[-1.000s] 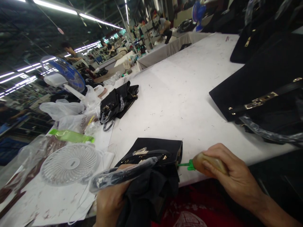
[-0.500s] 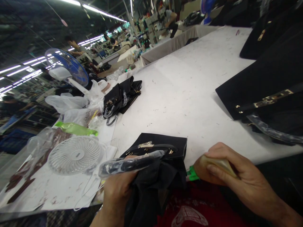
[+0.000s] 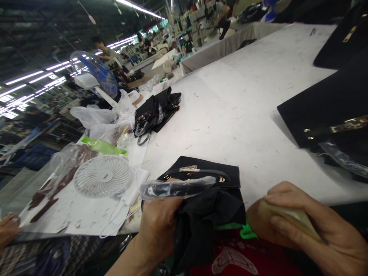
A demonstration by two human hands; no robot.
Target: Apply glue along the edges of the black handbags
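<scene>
My left hand (image 3: 159,224) is closed on a black handbag (image 3: 230,174) with gold fittings, below its plastic-wrapped handle (image 3: 178,188). The bag rests tilted at the near table edge, and loose black cloth (image 3: 198,226) hangs from it toward me. To the right, my right hand (image 3: 307,214) grips a rounded brown tool with a pale yellowish part (image 3: 258,218); its exact kind does not show. Close to the tool's tip and the bag's lower edge is a green plastic piece (image 3: 247,232). My left fingertips are hidden behind the handle and cloth.
The white table (image 3: 227,99) carries several black bags (image 3: 156,111) at the back left and large black bags (image 3: 330,103) at right. A white fan (image 3: 103,176), a green bottle (image 3: 105,147) and plastic bags (image 3: 94,115) lie left. Another person's hand (image 3: 8,228) shows at the left edge.
The camera view has shifted, so most of the scene sits farther right. Both hands keep their holds, and another person's hand has come into view at the left edge.
</scene>
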